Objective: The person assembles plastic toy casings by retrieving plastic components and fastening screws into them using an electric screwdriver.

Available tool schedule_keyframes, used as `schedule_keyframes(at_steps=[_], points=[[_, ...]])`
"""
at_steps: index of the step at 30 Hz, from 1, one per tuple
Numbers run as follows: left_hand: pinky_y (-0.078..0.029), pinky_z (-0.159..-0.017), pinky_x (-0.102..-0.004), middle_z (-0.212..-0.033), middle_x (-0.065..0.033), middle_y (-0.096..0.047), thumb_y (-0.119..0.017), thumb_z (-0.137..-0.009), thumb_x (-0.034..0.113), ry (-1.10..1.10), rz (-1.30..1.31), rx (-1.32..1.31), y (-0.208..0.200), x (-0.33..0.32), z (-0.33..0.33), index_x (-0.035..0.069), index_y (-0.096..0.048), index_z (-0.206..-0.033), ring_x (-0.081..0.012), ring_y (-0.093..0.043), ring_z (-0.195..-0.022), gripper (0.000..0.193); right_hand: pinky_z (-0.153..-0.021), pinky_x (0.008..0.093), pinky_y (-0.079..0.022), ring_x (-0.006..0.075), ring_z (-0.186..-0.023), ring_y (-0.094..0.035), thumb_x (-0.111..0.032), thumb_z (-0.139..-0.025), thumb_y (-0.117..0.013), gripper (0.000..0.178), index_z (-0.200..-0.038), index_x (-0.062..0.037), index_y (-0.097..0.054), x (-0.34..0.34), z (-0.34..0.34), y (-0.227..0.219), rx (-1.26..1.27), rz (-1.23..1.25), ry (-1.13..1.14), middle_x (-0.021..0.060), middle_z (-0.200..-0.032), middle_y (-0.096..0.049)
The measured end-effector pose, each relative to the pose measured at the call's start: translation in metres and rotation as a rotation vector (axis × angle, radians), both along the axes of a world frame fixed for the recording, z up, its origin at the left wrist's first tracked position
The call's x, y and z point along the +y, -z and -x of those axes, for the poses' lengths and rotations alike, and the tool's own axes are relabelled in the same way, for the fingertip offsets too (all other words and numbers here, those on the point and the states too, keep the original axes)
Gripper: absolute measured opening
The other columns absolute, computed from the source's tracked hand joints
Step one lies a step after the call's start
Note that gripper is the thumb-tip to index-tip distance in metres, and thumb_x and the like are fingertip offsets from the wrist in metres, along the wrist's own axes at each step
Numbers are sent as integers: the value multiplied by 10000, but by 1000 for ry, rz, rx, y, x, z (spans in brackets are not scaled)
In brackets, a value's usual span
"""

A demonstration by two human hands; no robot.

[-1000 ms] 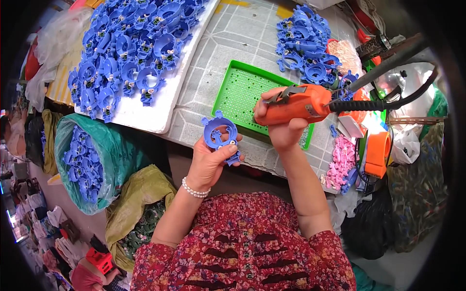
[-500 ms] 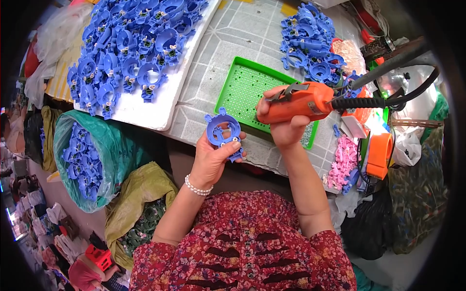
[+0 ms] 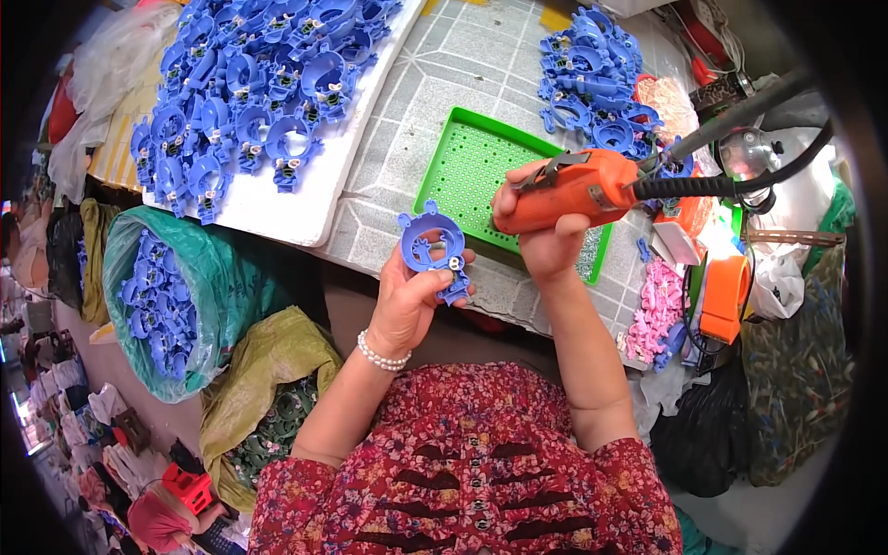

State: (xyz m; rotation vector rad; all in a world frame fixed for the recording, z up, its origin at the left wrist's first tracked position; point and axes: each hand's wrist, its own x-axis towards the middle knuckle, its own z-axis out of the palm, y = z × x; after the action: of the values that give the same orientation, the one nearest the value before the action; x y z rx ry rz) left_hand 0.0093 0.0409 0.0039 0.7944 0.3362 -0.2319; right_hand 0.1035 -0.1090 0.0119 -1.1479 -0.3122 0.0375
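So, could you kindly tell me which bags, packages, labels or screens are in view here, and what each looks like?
No labels, signs or screens show.
Teal plastic bag: left of the table edge, open, filled with blue plastic ring parts.
Yellow-green plastic bag: below the teal one, crumpled.
Clear plastic bag: table's far right, holding pale small pieces.
Dark patterned sack: far right, slumped.
Black plastic bag: lower right, under the table edge.
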Motion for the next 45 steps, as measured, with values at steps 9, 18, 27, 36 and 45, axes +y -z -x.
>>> schedule_keyframes(at_steps=[9, 18, 27, 36, 45], points=[[-537, -608, -325, -1056, -203, -581, -550, -726, 5, 15, 99, -11, 2, 2, 2, 28, -351, -1264, -267, -641, -763, 574, -521, 283, -425, 175, -598, -529, -799, -614, -557, 911, -996, 28, -523, -3, 4, -11, -1, -4, 42, 72, -711, -556], [-519, -591, -275, -1030, -146, -602, -682, -744, -33, -2, -43, -13, 0, -12, 3, 47, -392, -1218, -180, -635, -772, 561, -665, 319, -450, 199, -732, -548, -751, -555, -661, 937, -1045, 33, -512, -17, 23, -47, -98, -320, -192, 101, -805, -569], [-517, -560, -266, -988, -132, -621, -660, -772, -41, -81, -67, 7, -5, -26, 6, 43, -415, -1192, -167, -632, -721, 493, -742, 353, -440, 240, -819, -541, -605, -664, -695, 761, -1058, 24, -528, -15, 49, -64, -114, -336, -297, 134, -854, -563], [-520, -568, -265, -976, -118, -621, -661, -770, -45, -84, -67, -30, -1, -28, 7, 37, -404, -1197, -160, -626, -722, 505, -766, 356, -444, 233, -835, -543, -626, -668, -684, 776, -1071, 16, -519, -12, 53, -58, -90, -309, -277, 126, -878, -559], [-526, -595, -245, -874, -34, -604, -707, -738, -15, -196, -226, -103, -1, -38, 9, 18, -522, -1059, -102, -600, -714, 372, -656, 366, -423, 220, -658, -533, -794, -615, -551, 912, -1052, 7, -544, -6, 55, -58, -170, -198, -178, 82, -748, -560]])
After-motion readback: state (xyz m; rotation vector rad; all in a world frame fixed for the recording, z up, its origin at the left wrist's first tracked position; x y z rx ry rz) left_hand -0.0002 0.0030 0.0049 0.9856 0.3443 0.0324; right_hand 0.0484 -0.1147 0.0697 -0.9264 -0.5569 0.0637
